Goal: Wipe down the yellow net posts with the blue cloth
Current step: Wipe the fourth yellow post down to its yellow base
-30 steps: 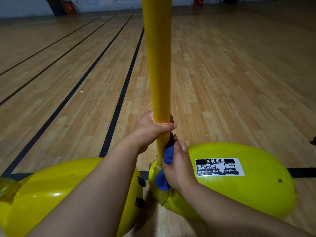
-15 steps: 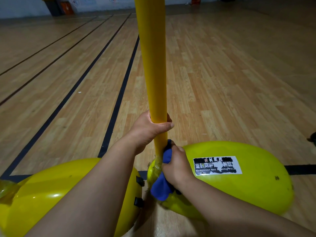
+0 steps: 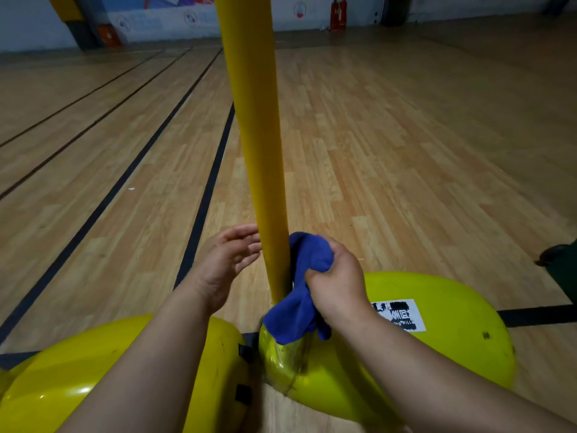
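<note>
The yellow net post (image 3: pixel 256 135) rises from its rounded yellow base (image 3: pixel 437 335) on the wooden court floor (image 3: pixel 406 151), standing slightly tilted in the head view. The right hand (image 3: pixel 338 284) grips the bunched blue cloth (image 3: pixel 301 292), fingers curled round it, and holds it against the right side of the post just above where the post meets the base; a loose end of the cloth hangs down onto the base top. The left hand (image 3: pixel 223 262) sits just left of the post with fingers straight and relaxed, palm turned toward the post, fingertips beside it; whether they touch it cannot be told. A white and black label (image 3: pixel 402 314) lies on the base, partly hidden by the right wrist. A second yellow base (image 3: pixel 78 379) lies at the lower left, under the left forearm. Black court lines (image 3: pixel 206 195) run across the floor toward the far wall (image 3: pixel 156 17)
</note>
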